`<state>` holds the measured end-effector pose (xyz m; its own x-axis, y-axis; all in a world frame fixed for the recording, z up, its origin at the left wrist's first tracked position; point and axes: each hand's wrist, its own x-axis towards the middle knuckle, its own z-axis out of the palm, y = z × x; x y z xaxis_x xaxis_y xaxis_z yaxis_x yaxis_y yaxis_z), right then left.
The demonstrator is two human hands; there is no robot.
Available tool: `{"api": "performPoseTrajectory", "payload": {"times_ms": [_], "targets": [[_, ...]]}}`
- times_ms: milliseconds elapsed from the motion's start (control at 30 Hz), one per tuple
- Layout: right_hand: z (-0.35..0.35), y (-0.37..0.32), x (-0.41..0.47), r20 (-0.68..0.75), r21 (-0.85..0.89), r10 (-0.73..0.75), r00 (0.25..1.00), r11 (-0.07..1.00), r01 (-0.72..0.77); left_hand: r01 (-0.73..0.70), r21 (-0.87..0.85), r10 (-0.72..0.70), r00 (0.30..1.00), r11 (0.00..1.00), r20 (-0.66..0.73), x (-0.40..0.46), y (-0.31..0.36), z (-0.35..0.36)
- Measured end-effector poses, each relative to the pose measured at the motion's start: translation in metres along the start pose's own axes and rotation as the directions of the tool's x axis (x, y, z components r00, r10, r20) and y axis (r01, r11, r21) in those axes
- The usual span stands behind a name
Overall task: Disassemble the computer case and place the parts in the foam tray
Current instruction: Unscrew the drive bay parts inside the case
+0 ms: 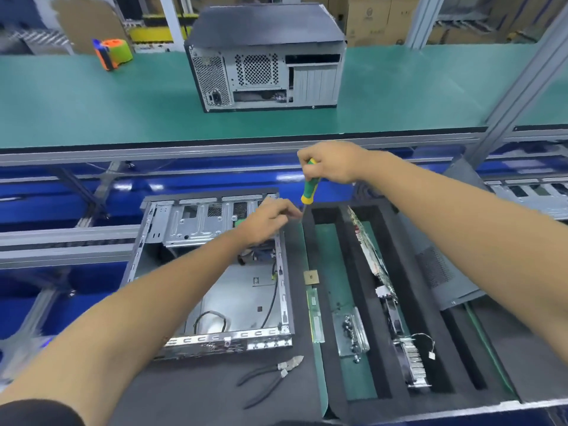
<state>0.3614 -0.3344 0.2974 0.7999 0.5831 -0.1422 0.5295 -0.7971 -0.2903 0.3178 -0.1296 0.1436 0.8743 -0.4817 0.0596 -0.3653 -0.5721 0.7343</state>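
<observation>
The opened computer case (215, 290) lies flat on the dark mat, its metal drive cage (196, 222) at the far end. My right hand (332, 162) grips the top of a green-and-yellow screwdriver (309, 187) held upright above the case's far right corner. My left hand (270, 219) sits at that corner with its fingertips pinching the screwdriver's shaft near the tip. To the right stands the black foam tray (341, 379); its slots hold a circuit board (372, 256), a heatsink with fan (408, 358), a memory stick (316, 318), a small chip (311, 276) and a metal bracket (352, 333).
Black pliers (270, 379) lie on the mat in front of the case. A grey side panel (442, 272) leans right of the tray. A second, closed computer case (264, 59) and an orange-green tape dispenser (113, 53) stand on the green bench beyond.
</observation>
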Motion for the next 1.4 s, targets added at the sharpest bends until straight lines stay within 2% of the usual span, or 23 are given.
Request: {"api": "performPoseTrajectory", "payload": {"times_ms": [100, 200, 267, 367, 467, 667, 900, 1100, 1400], "targets": [[0.002, -0.013, 0.021, -0.021, 0.071, -0.01, 1.0, 0.997, 0.012, 0.033, 0.023, -0.032, 0.999, 0.999, -0.018, -0.01, -0.016, -0.015], [0.008, -0.024, 0.037, -0.032, 0.154, -0.012, 0.999, 0.988, 0.016, 0.034, 0.011, -0.032, 0.994, 0.999, -0.103, -0.013, -0.029, -0.023], [0.013, -0.03, 0.048, -0.034, 0.238, 0.001, 0.999, 0.971, 0.007, 0.077, -0.006, -0.077, 0.982, 0.997, -0.173, -0.014, -0.037, -0.022], [0.024, -0.034, 0.063, -0.025, 0.247, 0.036, 0.999, 0.969, -0.029, 0.158, -0.065, -0.169, 0.958, 0.985, -0.231, -0.017, -0.05, -0.016], [0.037, -0.036, 0.075, -0.001, 0.218, 0.07, 0.998, 0.974, -0.068, 0.194, -0.063, -0.203, 0.954, 0.979, -0.219, -0.018, -0.063, -0.009], [0.048, -0.037, 0.089, 0.068, 0.155, 0.097, 0.993, 0.982, -0.107, 0.188, 0.006, -0.183, 0.963, 0.982, -0.196, -0.016, -0.073, -0.001], [0.049, -0.036, 0.098, 0.108, 0.104, 0.11, 0.988, 0.987, -0.121, 0.197, -0.024, -0.199, 0.966, 0.98, -0.165, -0.014, -0.074, -0.002], [0.047, -0.041, 0.099, 0.114, 0.11, 0.091, 0.989, 0.988, -0.104, 0.182, -0.059, -0.189, 0.967, 0.982, -0.171, -0.014, -0.079, 0.0], [0.048, -0.04, 0.101, 0.111, 0.087, 0.101, 0.989, 0.99, -0.111, 0.174, -0.008, -0.173, 0.973, 0.985, -0.153, -0.013, -0.083, 0.0]]}}
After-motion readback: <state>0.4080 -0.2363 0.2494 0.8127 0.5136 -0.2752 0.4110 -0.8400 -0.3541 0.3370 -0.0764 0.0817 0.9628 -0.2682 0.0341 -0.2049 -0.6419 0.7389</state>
